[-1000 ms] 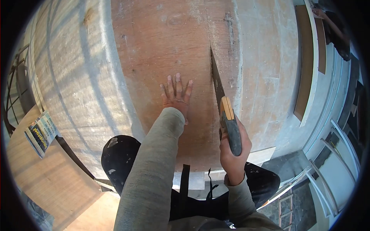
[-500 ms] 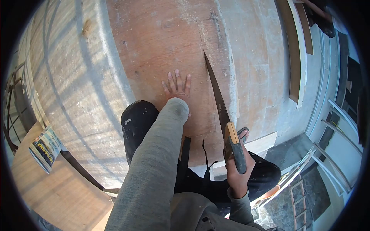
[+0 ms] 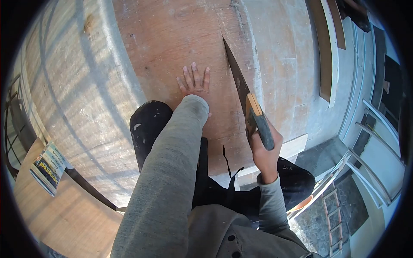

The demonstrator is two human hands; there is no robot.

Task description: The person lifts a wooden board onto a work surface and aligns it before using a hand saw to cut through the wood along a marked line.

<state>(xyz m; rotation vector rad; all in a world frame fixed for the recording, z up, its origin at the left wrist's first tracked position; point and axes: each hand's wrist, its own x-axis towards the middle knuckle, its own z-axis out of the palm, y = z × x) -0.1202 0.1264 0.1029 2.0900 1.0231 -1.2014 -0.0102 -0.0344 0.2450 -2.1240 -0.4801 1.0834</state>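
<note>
My left hand (image 3: 195, 82) lies flat on a reddish plywood sheet (image 3: 165, 47), fingers spread, left of a cut line. My right hand (image 3: 265, 151) is wrapped round the dark and orange handle of a hand saw (image 3: 236, 77). The saw's long dark blade points away from me, its tip at the cut line in the sheet. My dark-trousered knee (image 3: 150, 118) rests on the boards left of my left arm.
A Aquaproof-labelled container (image 3: 48, 169) stands on a plywood board (image 3: 73, 210) at lower left. Long boards (image 3: 328, 56) lie at the right. A ladder (image 3: 333, 219) shows far below, lower right, beside a floor edge. Part of another person (image 3: 359, 17) appears at top right.
My right hand has pushed the saw forward, away from me, along the cut line. My left hand stays flat on the plywood while the view shifts slightly.
</note>
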